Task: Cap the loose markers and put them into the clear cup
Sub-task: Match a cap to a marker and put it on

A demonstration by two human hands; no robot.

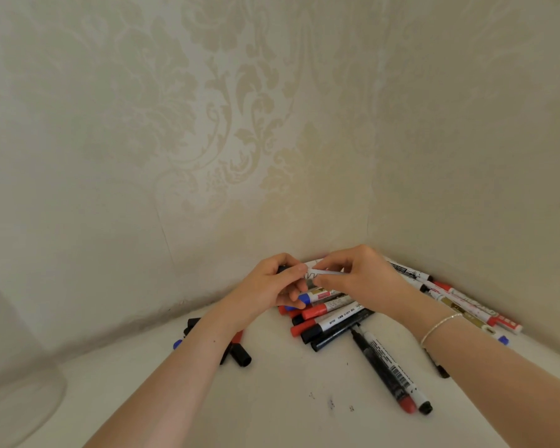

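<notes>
Markers lay heaped in the corner of a white desk [304,399] where two patterned walls met. Both hands were raised just above the heap and held one white marker [317,272] between them: the left hand [265,286] had its fingers [288,273] curled round one end, where a dark cap [282,269] seemed to sit, though the fingers hid most of it, and the right hand [362,279] pinched the white barrel from the other side. A thin bracelet [440,328] circled the right wrist. Under the hands lay the pile of markers [330,315] with red, blue and black caps, touching one another. A black marker [385,370] lay apart from the pile, nearer the camera, beside a red-capped one. More markers [459,302] lay along the right wall. Beside the left forearm a few loose caps [240,355] rested on the desk, black, red and blue. The clear cup [13,367] stood at the far left edge of the view, well apart from the hands, blurred and only partly in sight.
</notes>
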